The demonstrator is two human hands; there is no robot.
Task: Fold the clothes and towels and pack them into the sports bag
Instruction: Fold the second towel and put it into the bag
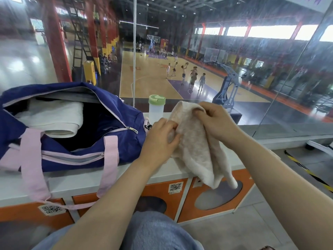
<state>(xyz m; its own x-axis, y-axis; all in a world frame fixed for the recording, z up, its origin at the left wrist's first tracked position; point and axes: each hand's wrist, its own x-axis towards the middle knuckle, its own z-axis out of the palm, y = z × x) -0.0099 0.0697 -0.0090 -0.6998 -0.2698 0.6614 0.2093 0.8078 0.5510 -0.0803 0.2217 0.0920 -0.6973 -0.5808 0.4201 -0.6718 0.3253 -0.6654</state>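
A small beige towel (196,152) hangs in the air over the white counter top, its lower end dangling past the counter's front edge. My left hand (160,139) pinches its left edge. My right hand (214,121) grips its top corner, fingers curled over the cloth. To the left, a blue sports bag (115,112) with pink straps lies on the counter, its main zip open. A folded white towel (52,120) lies inside the bag at its left end; the rest of the inside is dark.
A clear bottle with a green lid (156,107) stands behind my left hand, by the glass wall (270,109). The white counter (82,181) tops orange lockers with QR stickers. My knees in blue jeans are below. A basketball court lies beyond the glass.
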